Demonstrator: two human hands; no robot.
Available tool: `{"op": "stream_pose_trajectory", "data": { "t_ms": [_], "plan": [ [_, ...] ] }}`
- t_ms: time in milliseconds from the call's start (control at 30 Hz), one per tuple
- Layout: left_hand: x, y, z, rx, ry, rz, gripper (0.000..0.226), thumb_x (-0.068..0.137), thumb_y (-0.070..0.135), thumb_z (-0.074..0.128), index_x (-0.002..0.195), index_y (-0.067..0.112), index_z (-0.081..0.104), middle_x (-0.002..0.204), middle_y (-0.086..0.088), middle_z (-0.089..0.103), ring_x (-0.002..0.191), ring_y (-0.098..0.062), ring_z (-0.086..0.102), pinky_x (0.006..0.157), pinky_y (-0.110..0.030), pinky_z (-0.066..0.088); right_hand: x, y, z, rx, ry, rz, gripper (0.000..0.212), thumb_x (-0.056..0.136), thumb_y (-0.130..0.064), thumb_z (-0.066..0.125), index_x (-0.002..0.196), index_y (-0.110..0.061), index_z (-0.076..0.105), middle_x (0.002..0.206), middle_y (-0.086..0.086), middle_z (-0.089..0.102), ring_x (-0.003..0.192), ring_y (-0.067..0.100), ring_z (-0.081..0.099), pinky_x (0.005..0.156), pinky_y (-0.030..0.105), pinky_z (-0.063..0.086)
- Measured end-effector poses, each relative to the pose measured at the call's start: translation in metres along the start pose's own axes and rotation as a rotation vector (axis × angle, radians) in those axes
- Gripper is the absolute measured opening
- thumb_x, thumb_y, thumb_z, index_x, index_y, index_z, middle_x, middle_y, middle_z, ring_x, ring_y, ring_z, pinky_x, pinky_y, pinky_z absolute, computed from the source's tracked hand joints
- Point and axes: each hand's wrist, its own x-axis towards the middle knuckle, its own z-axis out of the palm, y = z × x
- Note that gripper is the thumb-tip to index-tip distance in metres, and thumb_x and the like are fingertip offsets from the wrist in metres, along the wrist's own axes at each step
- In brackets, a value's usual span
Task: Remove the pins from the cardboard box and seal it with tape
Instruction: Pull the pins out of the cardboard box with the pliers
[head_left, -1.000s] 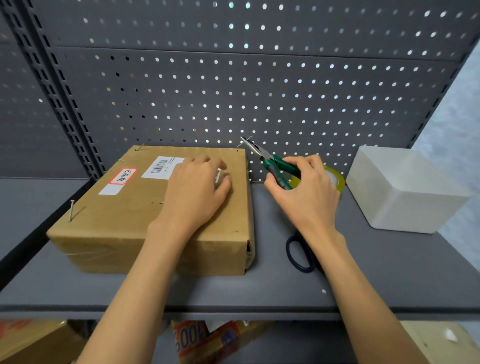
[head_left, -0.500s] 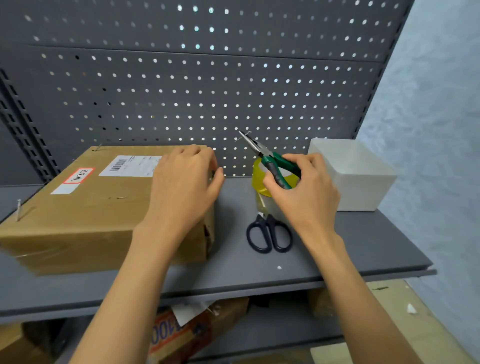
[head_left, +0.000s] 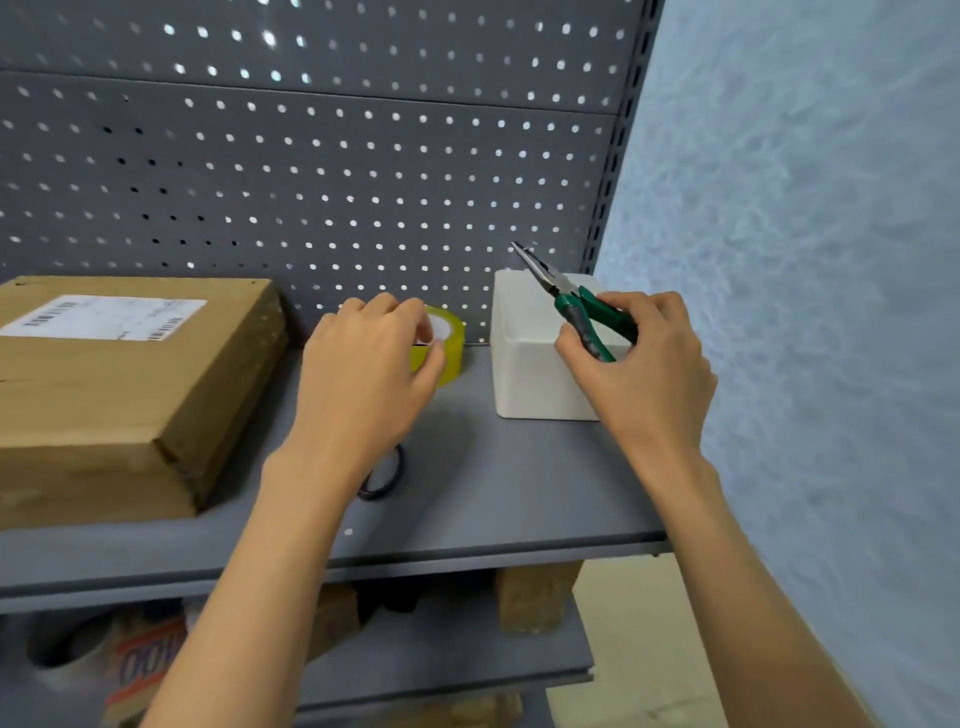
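Change since earlier frame: both hands are shifting rightward along the shelf; I am seeing the left hand (head_left: 363, 379), which was resting on the cardboard box (head_left: 130, 395), now off it and over the tape roll (head_left: 441, 345).
Left hand: fingers are curling loosely over the yellow tape roll; I cannot tell whether they are gripping it or only touching it.
Right hand: the right hand (head_left: 644, 374) is gripping the green handles of the pliers (head_left: 571, 306), fingers wrapping round them.
Pliers: the nose is pointing up and to the left, in front of the pegboard (head_left: 311, 171); I am seeing something small and pale at the tip, too blurred to identify.
Cardboard box: it is lying flat at the left of the shelf (head_left: 493, 493), apart from both hands, with a white barcode label (head_left: 104, 317) facing up.
Tape roll: it is standing near the pegboard, between the cardboard box and the white container (head_left: 524, 364).
White container: it is sitting at the right end of the shelf, directly behind the right hand.
Scissors: one dark handle loop of the scissors (head_left: 387, 475) is showing on the shelf beside the left wrist; the rest is hiding beneath the arm.
Lower shelf: blurred cartons are showing underneath.
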Motion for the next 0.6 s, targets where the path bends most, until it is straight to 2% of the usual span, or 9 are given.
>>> {"op": "stream_pose_trajectory", "data": {
  "t_ms": [100,300,467,600],
  "plan": [
    [0.002,0.019,0.008,0.000,0.009,-0.013,0.018,0.087,0.027,0.057,0.085,0.011,0.063,0.082,-0.008,0.063,0.076,-0.034,0.055,0.063,-0.031,0.030,0.008,0.017,-0.007,0.005,-0.024,-0.001,0.037,0.078,-0.046,0.063,0.111,-0.028,0.062,0.110,-0.008,0.053,0.075,0.011,0.054,0.064,0.024,0.034],
    [0.007,0.040,0.019,-0.014,-0.007,-0.040,0.017,0.088,0.029,0.055,0.091,0.013,0.061,0.084,-0.004,0.063,0.078,-0.029,0.053,0.064,-0.030,0.028,0.023,0.038,-0.006,-0.002,-0.055,-0.001,0.040,0.080,-0.045,0.062,0.114,-0.025,0.061,0.115,-0.005,0.050,0.098,0.019,0.060,0.068,0.026,0.037],
    [0.012,0.042,0.021,-0.020,-0.013,-0.047,0.017,0.088,0.028,0.056,0.090,0.012,0.062,0.085,-0.004,0.064,0.079,-0.030,0.055,0.065,-0.030,0.030,0.026,0.047,0.000,-0.045,-0.105,0.007,0.043,0.080,-0.046,0.060,0.117,-0.025,0.059,0.114,-0.004,0.048,0.098,0.019,0.057,0.068,0.025,0.033],
    [0.015,0.042,0.021,-0.017,-0.028,-0.050,0.018,0.089,0.029,0.055,0.090,0.013,0.063,0.086,-0.004,0.064,0.082,-0.030,0.055,0.065,-0.031,0.033,0.028,0.049,0.005,-0.084,-0.117,-0.008,0.047,0.079,-0.047,0.061,0.120,-0.024,0.059,0.113,-0.002,0.048,0.100,0.020,0.055,0.070,0.026,0.037]
  ]
}}
